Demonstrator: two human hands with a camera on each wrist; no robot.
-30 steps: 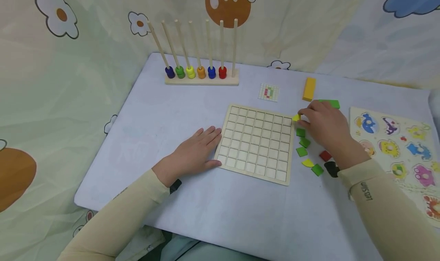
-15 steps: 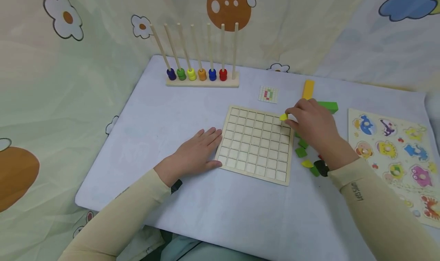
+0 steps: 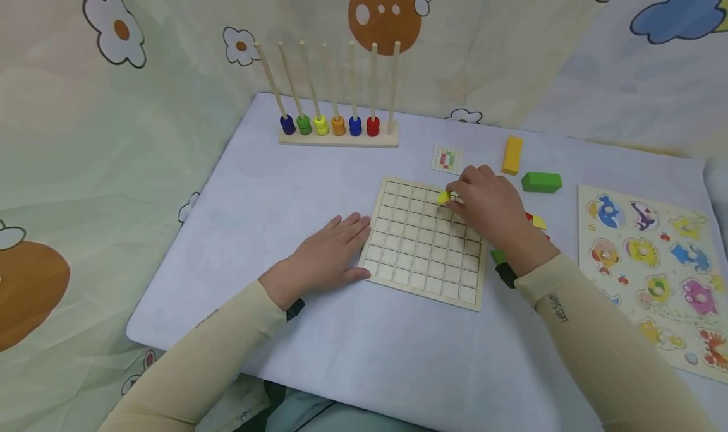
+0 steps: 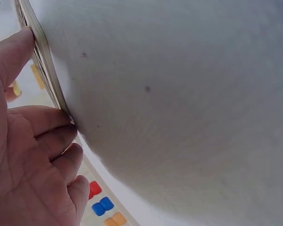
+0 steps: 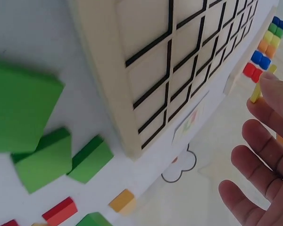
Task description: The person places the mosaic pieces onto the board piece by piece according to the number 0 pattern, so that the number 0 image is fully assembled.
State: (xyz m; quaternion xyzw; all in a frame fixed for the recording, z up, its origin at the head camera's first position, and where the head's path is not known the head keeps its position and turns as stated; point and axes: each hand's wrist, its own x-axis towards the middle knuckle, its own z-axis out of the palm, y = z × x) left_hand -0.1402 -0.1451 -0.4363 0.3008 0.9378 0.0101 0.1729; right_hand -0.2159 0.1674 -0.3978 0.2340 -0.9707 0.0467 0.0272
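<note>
A wooden grid board [image 3: 422,249] lies flat on the white table. My left hand [image 3: 318,254] rests at its left side, fingers fairly straight; in the left wrist view the thumb and fingertips touch the board's edge. Over the far rows of squares, my right hand [image 3: 490,210] pinches a small yellow piece [image 3: 443,197] between thumb and index finger. The right wrist view shows that yellow piece [image 5: 256,90] edge-on, with the other fingers spread. Small green blocks [image 5: 45,157] lie beside the board's right edge, partly hidden by my right arm in the head view.
A pegged bead stand [image 3: 339,138] is at the back left. Behind the board lies a small pattern card [image 3: 447,159]. A long yellow block [image 3: 512,155] and a green block [image 3: 542,182] lie at the back right, near an animal picture board [image 3: 654,268].
My right hand has carried the yellow piece leftward from beside the board's right edge to over its far rows. The left hand has stayed at the board's left edge.
</note>
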